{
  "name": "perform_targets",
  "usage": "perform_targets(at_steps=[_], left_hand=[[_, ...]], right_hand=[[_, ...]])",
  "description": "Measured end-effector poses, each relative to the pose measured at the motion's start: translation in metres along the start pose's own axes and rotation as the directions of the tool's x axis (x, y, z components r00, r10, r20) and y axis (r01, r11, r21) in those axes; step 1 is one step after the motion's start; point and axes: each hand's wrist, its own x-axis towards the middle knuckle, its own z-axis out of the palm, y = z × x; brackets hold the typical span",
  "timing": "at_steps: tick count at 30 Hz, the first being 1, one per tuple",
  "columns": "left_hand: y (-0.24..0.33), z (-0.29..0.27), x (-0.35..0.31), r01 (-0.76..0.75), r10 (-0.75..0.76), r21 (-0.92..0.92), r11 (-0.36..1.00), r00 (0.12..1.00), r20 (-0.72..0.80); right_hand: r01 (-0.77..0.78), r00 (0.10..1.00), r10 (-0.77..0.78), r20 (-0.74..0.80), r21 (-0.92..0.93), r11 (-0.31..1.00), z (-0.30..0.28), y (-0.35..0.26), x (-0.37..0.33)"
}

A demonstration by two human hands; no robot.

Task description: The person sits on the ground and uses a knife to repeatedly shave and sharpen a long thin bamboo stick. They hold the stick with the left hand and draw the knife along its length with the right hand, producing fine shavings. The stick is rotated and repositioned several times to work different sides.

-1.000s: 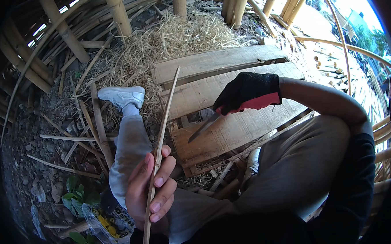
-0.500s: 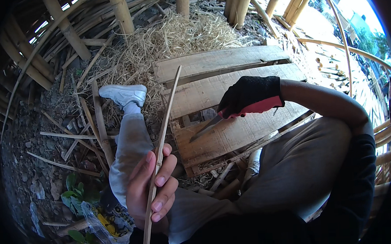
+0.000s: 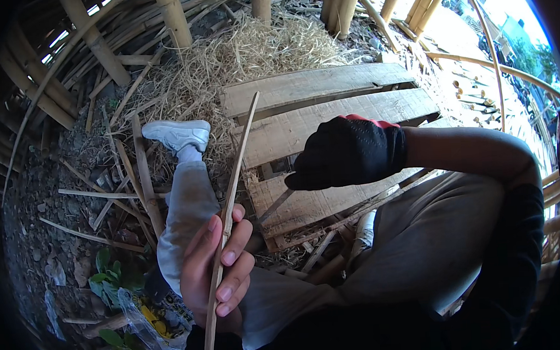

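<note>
My bare left hand [image 3: 218, 267] pinches a long, thin bamboo strip [image 3: 237, 171], which stands slantwise with its far tip over the edge of the wooden slats. In a black and red work glove, my right hand [image 3: 348, 152] is closed around the handle of a knife [image 3: 275, 207]. The blade points down and left, toward the strip, and a gap shows between the blade and my left fingers. The knife's handle is hidden inside the glove. Beneath my right hand lies a low platform of wooden planks [image 3: 326, 81].
A heap of pale shavings [image 3: 248, 53] lies beyond the planks, among upright bamboo poles [image 3: 174, 19]. My white shoe [image 3: 180, 134] rests at the left. Loose bamboo sticks [image 3: 144, 176], a plastic bag [image 3: 148, 321] and green leaves [image 3: 107, 279] are on the stony ground.
My right hand has moved slightly left and down and turned over, bringing the knife blade closer to the bamboo strip. My left hand and the strip have hardly moved.
</note>
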Motion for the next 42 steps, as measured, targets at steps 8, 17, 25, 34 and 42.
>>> perform_targets(at_steps=[8, 17, 25, 34, 42], left_hand=[[-0.003, -0.001, 0.0, -0.033, 0.036, -0.083, 0.996, 0.999, 0.039], [-0.002, -0.002, 0.0, -0.032, 0.035, -0.076, 0.997, 0.999, 0.04], [-0.002, 0.001, -0.001, -0.015, 0.015, 0.009, 1.0, 1.0, -0.016], [-0.001, -0.002, 0.001, -0.012, 0.015, -0.069, 0.998, 0.999, 0.034], [-0.005, -0.003, 0.0, -0.02, 0.021, -0.057, 0.998, 0.999, 0.027]], right_hand=[[-0.097, 0.95, 0.138, 0.279, -0.156, 0.983, 0.003, -0.021, 0.0], [0.02, 0.991, 0.011, 0.13, -0.23, 0.973, 0.017, -0.035, -0.005], [-0.161, 0.851, 0.272, 0.449, -0.269, 0.95, -0.005, -0.011, -0.004], [-0.232, 0.945, 0.245, 0.215, -0.083, 0.969, 0.012, -0.018, -0.033], [-0.027, 0.976, 0.081, 0.2, -0.26, 0.965, -0.005, -0.025, -0.024]])
